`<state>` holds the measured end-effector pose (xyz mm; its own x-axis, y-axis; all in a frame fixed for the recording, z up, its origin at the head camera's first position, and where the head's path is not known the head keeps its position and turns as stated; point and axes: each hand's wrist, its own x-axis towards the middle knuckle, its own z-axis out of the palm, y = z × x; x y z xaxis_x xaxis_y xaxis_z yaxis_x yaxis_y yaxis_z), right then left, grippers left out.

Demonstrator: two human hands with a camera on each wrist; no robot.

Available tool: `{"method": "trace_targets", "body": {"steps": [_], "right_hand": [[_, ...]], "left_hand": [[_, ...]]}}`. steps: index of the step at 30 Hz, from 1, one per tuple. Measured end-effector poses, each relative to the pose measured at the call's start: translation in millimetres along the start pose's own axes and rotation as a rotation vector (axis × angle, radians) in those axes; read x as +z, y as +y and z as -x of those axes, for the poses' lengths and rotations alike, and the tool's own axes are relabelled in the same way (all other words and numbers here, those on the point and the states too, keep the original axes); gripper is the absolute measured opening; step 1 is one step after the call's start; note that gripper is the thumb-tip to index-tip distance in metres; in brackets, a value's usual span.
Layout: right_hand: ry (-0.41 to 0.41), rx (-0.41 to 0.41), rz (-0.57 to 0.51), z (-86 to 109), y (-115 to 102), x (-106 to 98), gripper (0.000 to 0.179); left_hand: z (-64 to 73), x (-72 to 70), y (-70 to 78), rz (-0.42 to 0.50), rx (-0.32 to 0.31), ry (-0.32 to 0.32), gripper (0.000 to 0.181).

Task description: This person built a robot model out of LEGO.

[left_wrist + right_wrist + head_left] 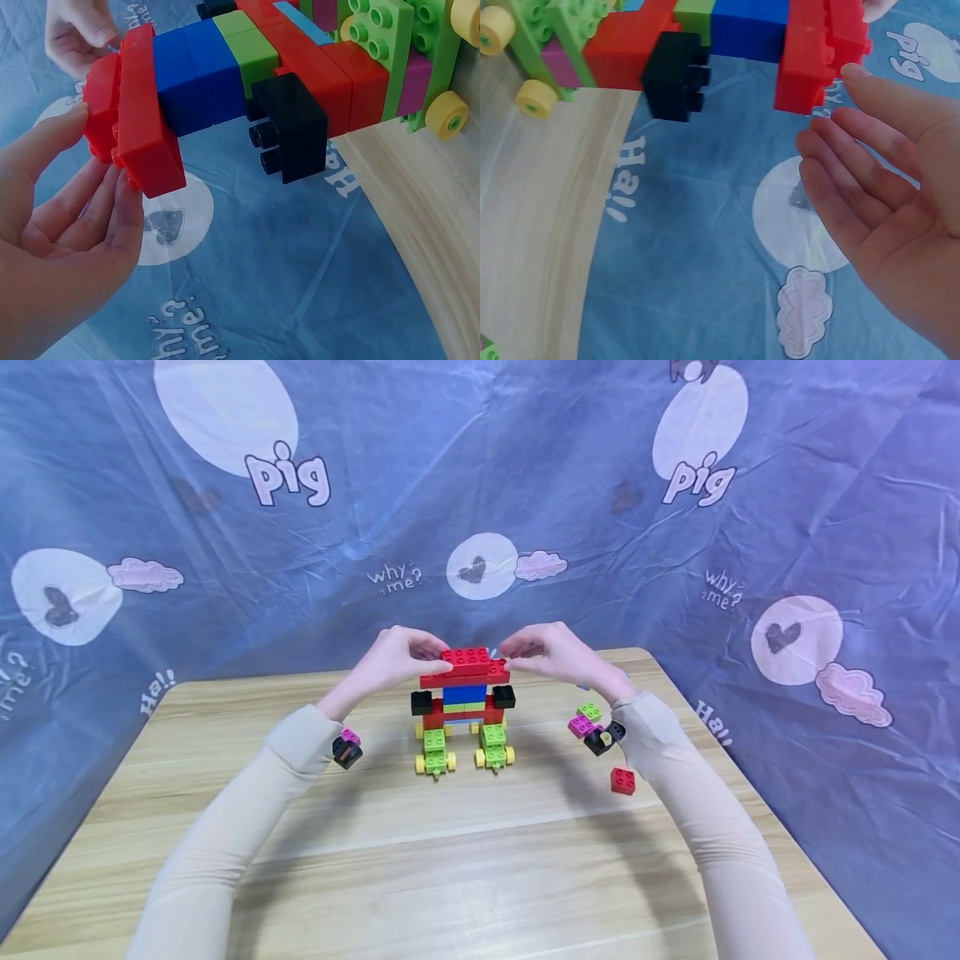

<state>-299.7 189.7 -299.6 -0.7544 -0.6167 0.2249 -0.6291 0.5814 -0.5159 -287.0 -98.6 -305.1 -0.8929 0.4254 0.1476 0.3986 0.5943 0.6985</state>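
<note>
A stacked toy-block figure [464, 696] stands on the table on two green wheeled bases [435, 752] with yellow wheels. Its body has red, lime and blue blocks, with a black block [292, 127] sticking out at each side. Across the top lies a long red bar [150, 112], and a red brick [467, 662] sits on it. My left hand [390, 658] pinches the left end of that top brick between thumb [56, 139] and fingers. On the other side my right hand [558, 653] has its fingers extended beside the bar, thumb tip right at the red bricks [844, 34].
Right of the figure lie a loose red brick [622, 781], a pink brick [581, 725] and a lime brick [588, 711]. Dark wrist cameras [347, 750] hang below both wrists. A blue printed cloth [480, 485] rises behind the wooden table [450, 877].
</note>
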Motion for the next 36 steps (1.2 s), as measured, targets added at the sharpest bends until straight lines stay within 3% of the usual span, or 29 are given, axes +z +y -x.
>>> {"method": "trace_targets", "body": {"steps": [12, 27, 36], "right_hand": [[-0.051, -0.069, 0.047, -18.7, -19.9, 0.5, 0.031], [-0.066, -0.034, 0.098, -23.3, -25.9, 1.2, 0.030], [-0.071, -0.044, 0.123, -25.8, -28.8, 1.6, 0.028]], "left_hand": [[-0.4, -1.6, 0.8, 0.000, -0.006, -0.014, 0.036], [0.9, -5.8, 4.8, -0.076, 0.047, -0.030, 0.036], [0.8, -5.4, 5.3, -0.077, 0.015, -0.035, 0.036]]}}
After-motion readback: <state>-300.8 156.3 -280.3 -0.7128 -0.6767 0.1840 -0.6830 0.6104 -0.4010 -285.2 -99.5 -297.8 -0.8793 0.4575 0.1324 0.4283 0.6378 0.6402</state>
